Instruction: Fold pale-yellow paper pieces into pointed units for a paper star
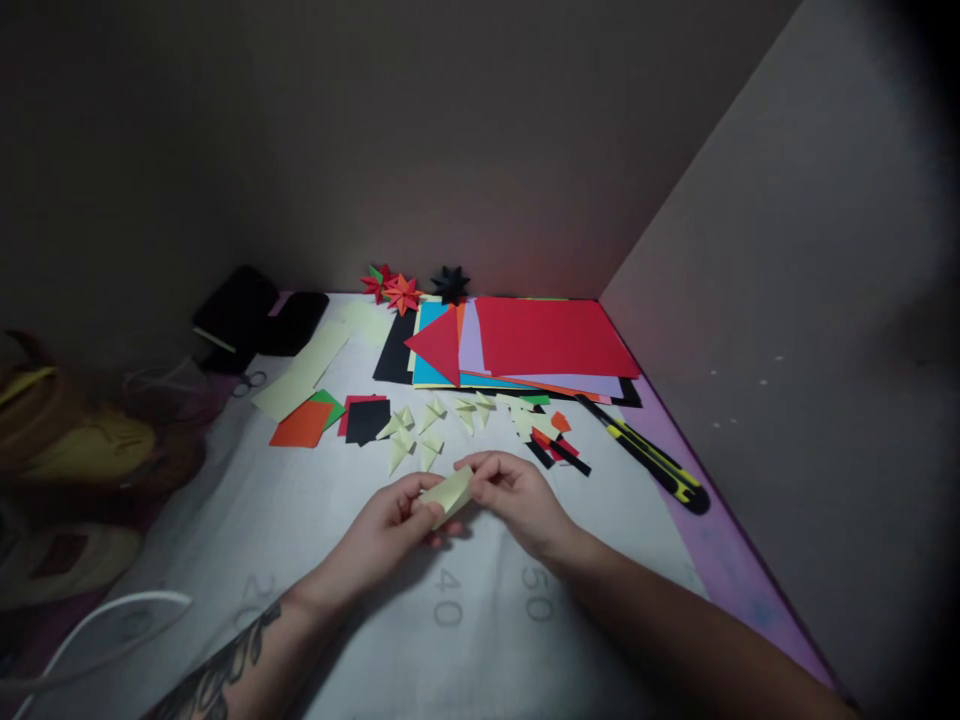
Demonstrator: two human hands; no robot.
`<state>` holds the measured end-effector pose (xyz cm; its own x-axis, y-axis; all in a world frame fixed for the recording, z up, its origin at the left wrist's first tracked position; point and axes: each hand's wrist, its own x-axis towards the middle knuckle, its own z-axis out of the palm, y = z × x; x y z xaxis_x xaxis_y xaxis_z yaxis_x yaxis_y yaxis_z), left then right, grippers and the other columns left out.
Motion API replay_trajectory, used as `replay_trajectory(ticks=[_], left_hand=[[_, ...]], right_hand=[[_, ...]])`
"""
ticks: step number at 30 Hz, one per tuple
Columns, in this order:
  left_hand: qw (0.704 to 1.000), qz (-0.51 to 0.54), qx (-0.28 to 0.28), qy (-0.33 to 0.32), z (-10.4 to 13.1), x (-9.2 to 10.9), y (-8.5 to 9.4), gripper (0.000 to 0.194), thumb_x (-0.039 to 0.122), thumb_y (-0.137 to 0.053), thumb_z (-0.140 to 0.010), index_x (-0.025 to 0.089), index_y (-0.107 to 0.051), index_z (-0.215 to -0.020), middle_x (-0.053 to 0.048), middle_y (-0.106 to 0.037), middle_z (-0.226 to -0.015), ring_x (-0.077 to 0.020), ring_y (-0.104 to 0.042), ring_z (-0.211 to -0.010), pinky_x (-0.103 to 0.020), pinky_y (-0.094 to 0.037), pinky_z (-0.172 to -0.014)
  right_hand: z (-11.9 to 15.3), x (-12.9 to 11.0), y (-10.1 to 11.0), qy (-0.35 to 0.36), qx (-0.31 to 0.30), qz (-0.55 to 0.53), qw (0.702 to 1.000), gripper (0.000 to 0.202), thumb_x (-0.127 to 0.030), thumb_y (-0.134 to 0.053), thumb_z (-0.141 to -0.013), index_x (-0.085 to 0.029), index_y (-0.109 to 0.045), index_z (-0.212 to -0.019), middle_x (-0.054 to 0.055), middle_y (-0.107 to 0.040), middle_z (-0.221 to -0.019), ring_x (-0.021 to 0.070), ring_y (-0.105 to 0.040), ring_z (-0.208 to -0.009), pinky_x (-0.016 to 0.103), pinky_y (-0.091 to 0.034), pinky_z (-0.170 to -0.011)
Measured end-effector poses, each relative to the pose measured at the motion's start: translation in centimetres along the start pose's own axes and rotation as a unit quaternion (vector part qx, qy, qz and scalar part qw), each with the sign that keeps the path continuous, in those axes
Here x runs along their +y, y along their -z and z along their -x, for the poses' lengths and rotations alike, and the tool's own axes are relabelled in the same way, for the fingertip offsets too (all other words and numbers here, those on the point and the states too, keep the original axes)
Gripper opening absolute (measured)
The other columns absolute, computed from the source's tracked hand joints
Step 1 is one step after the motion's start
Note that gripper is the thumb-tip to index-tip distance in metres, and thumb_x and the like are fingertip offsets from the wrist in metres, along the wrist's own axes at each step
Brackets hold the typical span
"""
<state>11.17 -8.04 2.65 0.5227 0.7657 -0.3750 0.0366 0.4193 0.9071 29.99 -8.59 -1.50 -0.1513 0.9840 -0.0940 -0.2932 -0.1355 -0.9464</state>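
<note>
A small pale yellow piece of folded paper (450, 494) is held between my two hands above the white sheet. My left hand (401, 520) pinches its left end, thumb on top and fingers beneath. At its upper right end, the thumb and fingers of my right hand (521, 498) grip the edge. Just beyond my hands lie several folded pale yellow paper pieces (431, 448) with pointed corners. Black paper squares (368, 421) rest to their left, over a red one. Orange paper (301, 425) and green paper lie farther left.
A yellow-and-black utility knife (652, 460) lies at the right by paper scraps (559, 440). Coloured sheets (555, 338) are stacked at the back, near folded paper stars (403, 293). Scissors (250, 382) and dark cases (296, 322) sit at left. Walls (780, 300) bound the back and right.
</note>
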Motion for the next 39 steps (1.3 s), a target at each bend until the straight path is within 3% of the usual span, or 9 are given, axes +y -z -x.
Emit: replay_trajectory(ticks=[2, 6, 10, 17, 39], left_hand=[[0.999, -0.030, 0.002, -0.013, 0.1, -0.2, 0.1, 0.035, 0.040, -0.058, -0.086, 0.014, -0.059, -0.108, -0.010, -0.071, -0.088, -0.0174, -0.063, -0.076, -0.028, -0.046, -0.068], [0.977, -0.129, 0.116, -0.125, 0.4, -0.5, 0.4, 0.023, 0.034, -0.058, -0.085, 0.019, -0.059, -0.103, -0.011, -0.064, -0.114, -0.0223, -0.061, -0.100, -0.031, -0.047, -0.079], [0.937, -0.258, 0.113, -0.208, 0.5, -0.5, 0.4, 0.014, 0.029, -0.070, -0.075, 0.020, -0.062, -0.081, -0.009, -0.066, -0.107, -0.0247, -0.059, -0.104, -0.035, -0.046, -0.088], [0.932, -0.273, 0.142, -0.192, 0.4, -0.7, 0.0, 0.016, 0.026, -0.064, -0.082, 0.019, -0.063, -0.068, -0.004, -0.066, -0.077, -0.0159, -0.062, -0.073, -0.026, -0.047, -0.067], [0.925, -0.273, 0.167, -0.205, 0.8, -0.7, -0.4, 0.019, 0.025, -0.066, -0.078, 0.019, -0.062, -0.060, -0.003, -0.067, -0.068, -0.0143, -0.062, -0.063, -0.024, -0.048, -0.060]], right_hand=[[0.1, 0.0, -0.1, -0.013, 0.017, -0.013, 1.000, 0.023, -0.036, -0.077, -0.071, -0.019, -0.061, -0.070, 0.004, -0.068, -0.087, 0.0173, -0.063, -0.079, 0.031, -0.050, -0.074], [0.5, -0.4, -0.5, -0.004, 0.071, 0.034, 0.997, 0.022, -0.035, -0.077, -0.070, -0.019, -0.062, -0.068, 0.002, -0.067, -0.077, 0.0155, -0.061, -0.071, 0.029, -0.049, -0.068], [0.8, -0.6, -1.0, 0.013, 0.087, 0.087, 0.992, 0.017, -0.030, -0.074, -0.071, -0.020, -0.061, -0.068, 0.002, -0.067, -0.076, 0.0167, -0.062, -0.073, 0.030, -0.050, -0.069], [1.1, -0.6, -1.8, 0.029, 0.102, 0.077, 0.991, 0.015, -0.024, -0.073, -0.067, -0.020, -0.059, -0.066, 0.000, -0.065, -0.072, 0.0156, -0.061, -0.070, 0.028, -0.050, -0.067], [1.5, -0.3, -2.2, 0.029, 0.099, 0.044, 0.994, 0.018, -0.024, -0.071, -0.068, -0.020, -0.054, -0.063, 0.000, -0.062, -0.073, 0.0142, -0.058, -0.069, 0.027, -0.048, -0.064]])
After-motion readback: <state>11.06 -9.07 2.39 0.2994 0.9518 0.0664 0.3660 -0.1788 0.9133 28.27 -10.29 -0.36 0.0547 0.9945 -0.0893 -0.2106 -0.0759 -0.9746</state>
